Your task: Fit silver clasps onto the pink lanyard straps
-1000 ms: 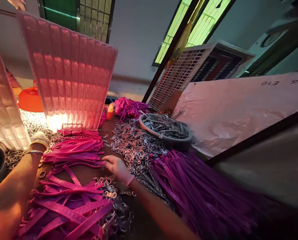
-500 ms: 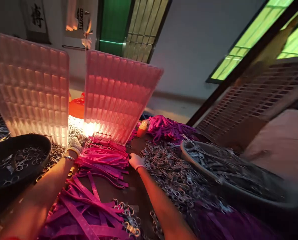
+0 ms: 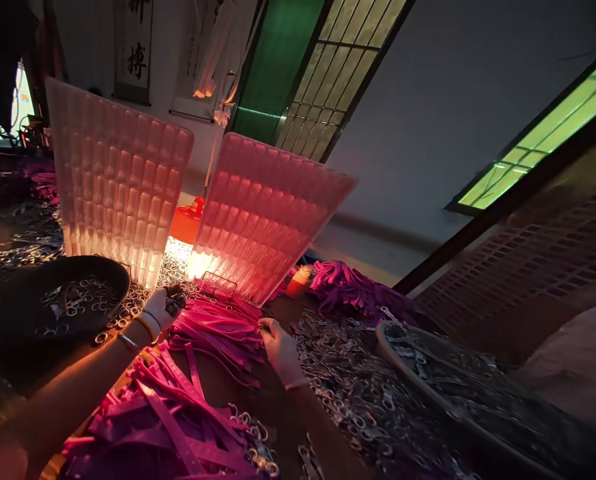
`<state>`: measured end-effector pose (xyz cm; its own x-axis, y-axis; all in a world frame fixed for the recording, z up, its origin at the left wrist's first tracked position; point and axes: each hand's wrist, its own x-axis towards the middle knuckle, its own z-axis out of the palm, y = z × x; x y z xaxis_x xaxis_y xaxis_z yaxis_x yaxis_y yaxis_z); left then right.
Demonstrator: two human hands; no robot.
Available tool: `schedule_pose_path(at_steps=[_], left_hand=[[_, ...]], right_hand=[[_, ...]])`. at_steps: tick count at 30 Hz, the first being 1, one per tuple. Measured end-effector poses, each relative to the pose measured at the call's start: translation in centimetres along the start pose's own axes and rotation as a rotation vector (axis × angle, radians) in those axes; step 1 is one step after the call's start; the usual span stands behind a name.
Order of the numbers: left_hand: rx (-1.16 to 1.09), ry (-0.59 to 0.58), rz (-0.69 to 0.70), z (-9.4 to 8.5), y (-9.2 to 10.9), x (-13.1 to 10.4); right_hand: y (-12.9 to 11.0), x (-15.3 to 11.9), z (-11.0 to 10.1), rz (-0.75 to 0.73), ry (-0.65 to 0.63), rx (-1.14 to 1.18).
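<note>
My left hand (image 3: 159, 308) is closed round a small dark metallic bunch at the left end of the upper bundle of pink straps (image 3: 218, 327). At that bundle's right end, the fingertips of my right hand (image 3: 281, 350) are pinched together against the strap ends; what lies between them is too small to make out. A second heap of magenta straps (image 3: 163, 427), some with metal clasps, lies nearer to me. Silver metal clasps (image 3: 338, 367) are piled to the right of my right hand. Loose metal rings (image 3: 134, 303) lie beside my left hand.
Two ribbed translucent panels (image 3: 123, 187) stand behind the straps, with an orange lamp (image 3: 187, 223) glowing between them. A dark bowl of rings (image 3: 123, 273) is at left, a tub of metal parts (image 3: 385, 337) at right. An orange bottle (image 3: 298, 283) stands near more purple straps (image 3: 353, 287).
The view has swung left, so the scene sits further right. My right hand shows larger and more of its back, still at the strap ends. My left hand now shows a dark bunch in its fingers.
</note>
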<state>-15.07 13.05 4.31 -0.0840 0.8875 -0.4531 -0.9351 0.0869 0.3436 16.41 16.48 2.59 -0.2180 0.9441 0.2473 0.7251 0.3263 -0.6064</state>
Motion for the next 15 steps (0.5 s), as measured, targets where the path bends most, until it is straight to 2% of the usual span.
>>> schedule_pose_path(at_steps=[3, 4, 6, 8, 11, 15], left_hand=[[0.03, -0.003, -0.006, -1.4, -2.3, -3.4], [0.039, -0.013, -0.008, -1.9, -3.2, -4.6], [0.057, -0.041, -0.007, -2.7, -4.9, -7.1], [0.073, -0.074, -0.001, -3.4, -6.3, -9.5], [0.092, -0.116, 0.007, -4.0, -7.6, -12.2], [0.12, -0.134, 0.004, -4.1, -8.3, -13.2]], right_hand=[[-5.9, -2.6, 1.1, -0.138, -0.063, 0.169], [-7.9, -3.4, 1.4, -0.19, -0.092, 0.306], [-11.3, -4.7, 2.1, -0.227, -0.119, 0.43], [-13.7, -5.8, 2.7, -0.224, -0.144, 0.467], [-15.1, -7.0, 3.5, -0.222, -0.172, 0.466], [-14.9, -7.6, 3.9, -0.252, -0.137, 0.429]])
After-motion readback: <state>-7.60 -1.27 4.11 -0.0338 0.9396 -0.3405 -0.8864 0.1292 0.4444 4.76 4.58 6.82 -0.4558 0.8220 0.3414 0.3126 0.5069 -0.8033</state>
